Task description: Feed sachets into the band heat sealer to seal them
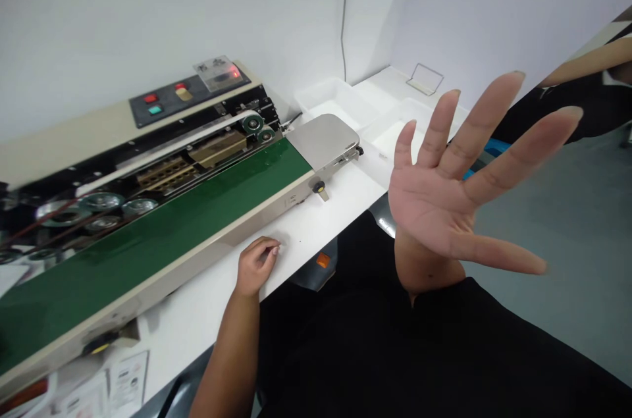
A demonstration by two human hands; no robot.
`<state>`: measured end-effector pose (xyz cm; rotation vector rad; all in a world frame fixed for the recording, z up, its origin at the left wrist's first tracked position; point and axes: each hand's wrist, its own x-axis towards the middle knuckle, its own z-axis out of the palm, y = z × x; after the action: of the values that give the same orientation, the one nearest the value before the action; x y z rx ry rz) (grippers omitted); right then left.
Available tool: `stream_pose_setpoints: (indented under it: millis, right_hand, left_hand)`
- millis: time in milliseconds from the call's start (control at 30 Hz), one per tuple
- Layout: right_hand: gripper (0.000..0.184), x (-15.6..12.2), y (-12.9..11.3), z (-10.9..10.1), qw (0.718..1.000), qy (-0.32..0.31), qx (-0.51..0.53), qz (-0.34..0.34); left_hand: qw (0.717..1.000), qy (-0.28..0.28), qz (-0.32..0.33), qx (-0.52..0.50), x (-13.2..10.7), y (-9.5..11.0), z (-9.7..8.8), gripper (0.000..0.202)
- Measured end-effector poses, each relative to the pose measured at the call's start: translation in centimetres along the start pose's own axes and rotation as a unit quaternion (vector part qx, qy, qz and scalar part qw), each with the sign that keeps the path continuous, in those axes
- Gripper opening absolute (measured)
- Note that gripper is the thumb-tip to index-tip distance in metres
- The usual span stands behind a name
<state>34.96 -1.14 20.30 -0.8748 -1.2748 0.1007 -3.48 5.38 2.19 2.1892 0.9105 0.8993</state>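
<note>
My right hand (434,194) is raised in the air with its fingers spread wide, holding nothing and touching nothing. My left hand (257,265) rests on the white table (316,227) with its fingers curled loosely around nothing. That hand lies just in front of the long beige band sealer (148,141). The sealer's green conveyor belt (162,227) runs along the side nearest my left hand. Its exposed rollers and pulleys (93,207) face away from me.
Two white plastic trays (336,102) stand beyond the sealer's steel end plate (323,141). A sleeve and forearm of another person (587,62) show at upper right. Papers (128,378) lie at the lower left table edge. White walls rise behind.
</note>
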Motion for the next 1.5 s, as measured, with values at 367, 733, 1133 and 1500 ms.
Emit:
stream_pose_setpoints:
  millis: [367, 733, 1133, 1500]
  right_hand:
    - [0.120, -0.6, -0.3, -0.1, 0.997, 0.000, 0.078, 0.016]
    - [0.127, 0.4, -0.4, 0.3, 0.998, -0.015, 0.028, 0.059]
    - [0.126, -0.1, -0.2, 0.3, 0.998, -0.025, 0.025, 0.048]
    - [0.116, -0.5, -2.5, -0.6, 1.000, 0.012, -0.025, -0.006]
  left_hand:
    - [1.000, -0.004, -0.001, -0.003, -0.1, -0.3, 0.0, 0.018]
    - [1.000, -0.004, 0.001, 0.002, 0.2, 0.5, -0.2, 0.020]
    - [1.000, 0.000, 0.003, -0.006, 0.3, 0.7, 0.0, 0.021]
    - [1.000, 0.004, 0.006, -0.010, 0.3, 0.8, -0.1, 0.022]
